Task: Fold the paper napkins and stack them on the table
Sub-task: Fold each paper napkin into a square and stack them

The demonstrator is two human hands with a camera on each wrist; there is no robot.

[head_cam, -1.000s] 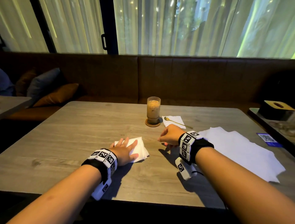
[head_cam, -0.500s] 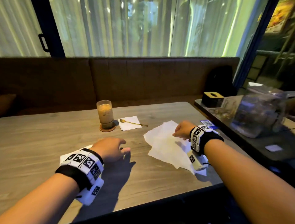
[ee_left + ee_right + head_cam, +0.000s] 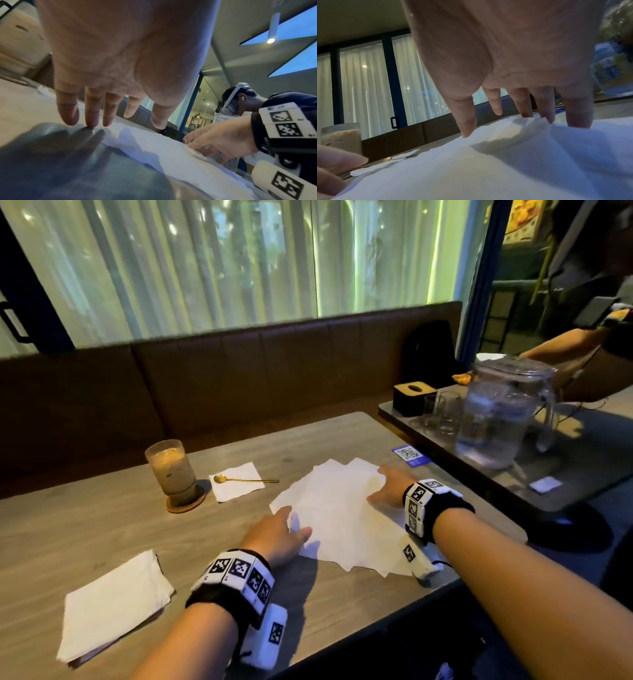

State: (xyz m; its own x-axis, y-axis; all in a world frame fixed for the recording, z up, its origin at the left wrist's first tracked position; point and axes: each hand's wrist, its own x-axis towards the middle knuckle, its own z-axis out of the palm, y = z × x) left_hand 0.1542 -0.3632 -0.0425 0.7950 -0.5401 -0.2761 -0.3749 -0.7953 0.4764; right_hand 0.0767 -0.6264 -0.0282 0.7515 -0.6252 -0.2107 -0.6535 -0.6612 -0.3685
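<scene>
- Loose pile of napkins (image 3: 337, 515) spread near the tabltop's right front corner on the tabletop (image 3: 85, 518), some sheets reaching the front edge; bare wood between pile and folded stack (image 3: 113, 604) at front left.
- Left hand (image 3: 274, 537) at the pile's left edge, fingers (image 3: 91, 115) straight, slightly spread, tips touching.
- Right hand (image 3: 390, 486) at the far right edge, fingers (image 3: 547, 108) extended, tips pressing rumpled paper.
- White, thin, creased, fanned unevenly.
</scene>
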